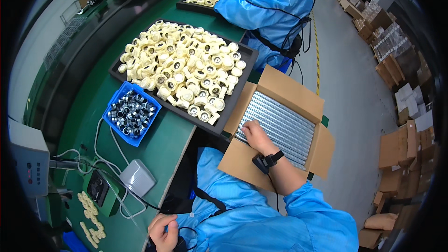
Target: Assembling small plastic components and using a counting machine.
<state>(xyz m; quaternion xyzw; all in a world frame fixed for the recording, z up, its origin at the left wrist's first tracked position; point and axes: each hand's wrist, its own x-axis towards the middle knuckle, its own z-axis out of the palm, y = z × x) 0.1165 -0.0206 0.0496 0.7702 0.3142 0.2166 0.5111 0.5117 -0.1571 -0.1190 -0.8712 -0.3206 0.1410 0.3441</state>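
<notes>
Shiny silver, ridged metal parts point(284, 128) lie in tight parallel rows inside an open brown cardboard box point(291, 87). The right hand point(255, 136) bends its fingers over their left end; I cannot tell whether they grip. The left hand point(164, 233) curls loosely beside the green worktable point(171, 142), its grip unclear. Brown cartons point(393, 147) flank the grey floor point(345, 93).

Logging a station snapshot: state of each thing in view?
Cardboard box: open, flaps spread
Metal parts: packed in rows in the box
Right hand: over the metal parts, grip unclear
Left hand: fingers curled, nothing visibly held
Black tray: heaped with cream gears
Blue bin: uncovered, filled with metal rings
Grey pedal: on the bench, no hand on it
</notes>
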